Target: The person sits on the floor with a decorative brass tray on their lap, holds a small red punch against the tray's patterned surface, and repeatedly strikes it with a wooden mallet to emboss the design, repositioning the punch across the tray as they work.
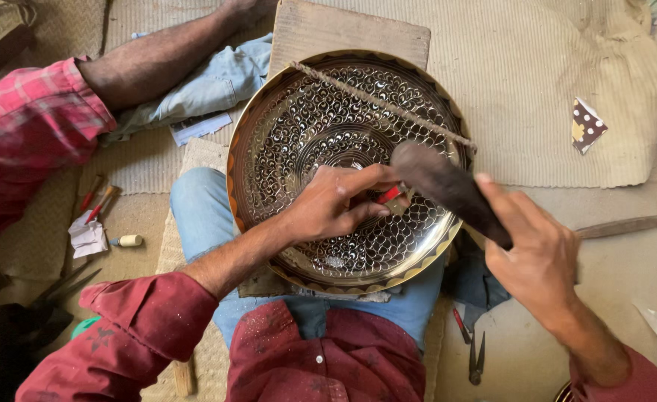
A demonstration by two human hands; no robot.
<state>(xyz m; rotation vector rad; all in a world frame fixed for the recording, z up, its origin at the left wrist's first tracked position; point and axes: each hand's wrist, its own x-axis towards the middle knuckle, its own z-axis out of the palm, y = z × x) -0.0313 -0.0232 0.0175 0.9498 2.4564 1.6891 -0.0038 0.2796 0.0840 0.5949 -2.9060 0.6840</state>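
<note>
Chasing a patterned brass plate [328,112] resting on the person's lap.
Head view: left hand [336,205] pinches a small red-handled chisel [389,196] against the plate (fingers closed); right hand [533,257] grips a dark wooden mallet [447,190], raised just beside the chisel.

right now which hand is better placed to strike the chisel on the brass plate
Right. The right hand holds the dark mallet, its head just above the chisel; the left hand pinches the chisel against the engraved brass plate.

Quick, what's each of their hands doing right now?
Left hand: closed, fingers pinching a small red-handled tool against the engraved metal plate.
Right hand: closed around a dark wooden mallet, raised over the tool.
</note>
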